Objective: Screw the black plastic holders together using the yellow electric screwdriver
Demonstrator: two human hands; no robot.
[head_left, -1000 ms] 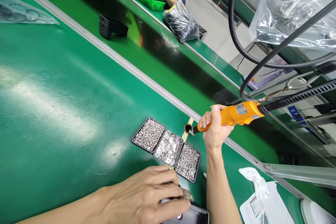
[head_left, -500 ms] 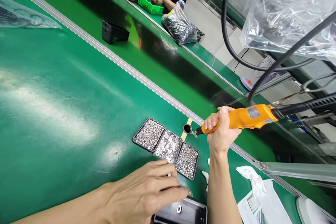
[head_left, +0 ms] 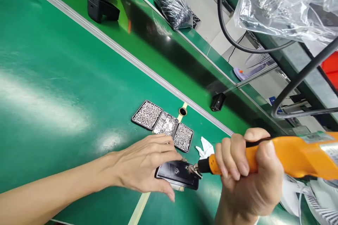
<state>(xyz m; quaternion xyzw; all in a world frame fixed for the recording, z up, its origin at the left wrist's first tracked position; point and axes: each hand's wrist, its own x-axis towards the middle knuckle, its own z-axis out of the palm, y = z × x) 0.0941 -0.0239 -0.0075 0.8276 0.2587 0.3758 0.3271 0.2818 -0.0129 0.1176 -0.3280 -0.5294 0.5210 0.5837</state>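
My right hand (head_left: 250,172) is wrapped round an orange electric screwdriver (head_left: 298,154), its tip pointing left. The tip meets a small metal piece at the right end of a black plastic housing (head_left: 185,177); whether a screw sits on the bit cannot be made out. My left hand (head_left: 148,165) grips the left end of that housing, thumb below and fingers above. Just beyond my left fingers, three shallow trays hold small metal fasteners (head_left: 148,114), flat washer-like pieces (head_left: 166,124) and more small fasteners (head_left: 183,137).
A round gold-rimmed black disc (head_left: 182,111) lies on yellow tape behind the trays. Crumpled white paper (head_left: 204,149) is beside the screwdriver. Black parts (head_left: 101,8) rest on the green strip past the metal rail (head_left: 148,70). A thick black cable (head_left: 221,14) loops overhead, near a plastic bag (head_left: 285,7).
The screwdriver has come back from near the gold-rimmed disc to the right end of the housing. My left hand and the housing appear higher in view. The camera has shifted.
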